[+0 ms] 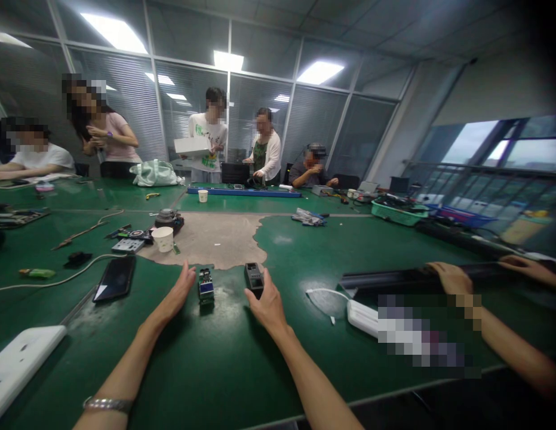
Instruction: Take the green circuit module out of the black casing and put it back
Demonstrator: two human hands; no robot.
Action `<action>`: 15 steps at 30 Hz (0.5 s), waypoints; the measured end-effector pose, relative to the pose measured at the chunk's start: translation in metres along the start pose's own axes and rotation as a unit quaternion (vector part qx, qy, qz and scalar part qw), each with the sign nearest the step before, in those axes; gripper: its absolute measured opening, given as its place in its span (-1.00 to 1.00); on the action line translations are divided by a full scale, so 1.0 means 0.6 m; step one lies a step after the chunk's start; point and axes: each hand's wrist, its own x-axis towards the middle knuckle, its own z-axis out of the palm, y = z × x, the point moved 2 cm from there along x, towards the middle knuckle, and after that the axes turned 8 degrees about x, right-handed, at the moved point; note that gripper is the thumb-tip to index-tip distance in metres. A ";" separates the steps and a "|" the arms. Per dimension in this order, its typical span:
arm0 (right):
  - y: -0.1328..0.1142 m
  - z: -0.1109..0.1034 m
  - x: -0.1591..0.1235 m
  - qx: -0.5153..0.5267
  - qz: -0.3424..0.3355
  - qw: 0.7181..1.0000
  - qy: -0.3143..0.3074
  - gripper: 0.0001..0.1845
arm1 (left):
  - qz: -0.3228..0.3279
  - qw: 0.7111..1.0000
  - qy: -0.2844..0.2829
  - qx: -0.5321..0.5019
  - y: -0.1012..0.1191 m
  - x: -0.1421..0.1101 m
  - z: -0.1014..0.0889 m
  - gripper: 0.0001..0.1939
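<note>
Nearest, a silver bracelet point(108, 405) circles the wearer's left wrist, and a white power strip point(29, 361) lies at the left edge of the green tabletop point(215, 370). The left hand point(180, 292) is released, its fingers stretched out just beside a small circuit board point(206, 289) with a blue part, which rests on the tabletop between both hands. The right hand point(266, 306) has its thumb and fingers about a gray case point(254, 276); I cannot tell whether they grip it. To the right is a white charger point(363, 316) with a cable; beyond it, another person's hand point(450, 278) lies on a long black bar point(385, 282). To the left is a black phone point(115, 279). Farther off stand a paper cup point(163, 239) and a green basket point(399, 213). At the far side, people stand or sit, one holding a white box point(192, 146).
</note>
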 end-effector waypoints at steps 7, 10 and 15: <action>-0.071 -0.006 0.006 0.057 0.010 0.998 -0.019 -0.19 | 0.002 1.000 -0.011 0.008 0.003 -0.003 0.000 -0.03; -0.122 0.003 0.006 0.104 -0.003 0.994 -0.032 -0.17 | -0.005 1.000 -0.008 0.018 0.003 -0.005 -0.002 -0.04; -0.183 0.046 0.001 0.127 -0.024 0.988 -0.079 -0.13 | -0.004 1.000 -0.006 0.010 0.002 -0.009 -0.004 -0.05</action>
